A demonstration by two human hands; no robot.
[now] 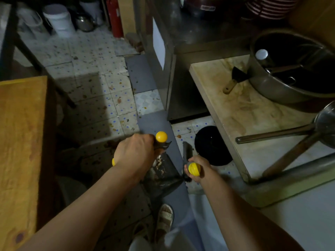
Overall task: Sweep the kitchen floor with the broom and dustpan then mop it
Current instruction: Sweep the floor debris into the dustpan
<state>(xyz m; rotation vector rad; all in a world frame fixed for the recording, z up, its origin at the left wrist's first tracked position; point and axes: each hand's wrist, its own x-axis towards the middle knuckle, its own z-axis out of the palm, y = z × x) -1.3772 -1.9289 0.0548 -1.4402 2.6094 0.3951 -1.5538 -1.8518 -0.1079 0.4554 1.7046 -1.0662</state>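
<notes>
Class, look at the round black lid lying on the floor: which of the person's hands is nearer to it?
Right. The right hand is just beside the black lid, at its lower left edge; the left hand is farther off, across the grey strip.

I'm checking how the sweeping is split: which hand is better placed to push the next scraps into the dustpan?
Probably the right hand: its grip is on the yellow-capped broom handle, beside the dustpan. The left hand is occupied holding the dustpan's handle.
</notes>
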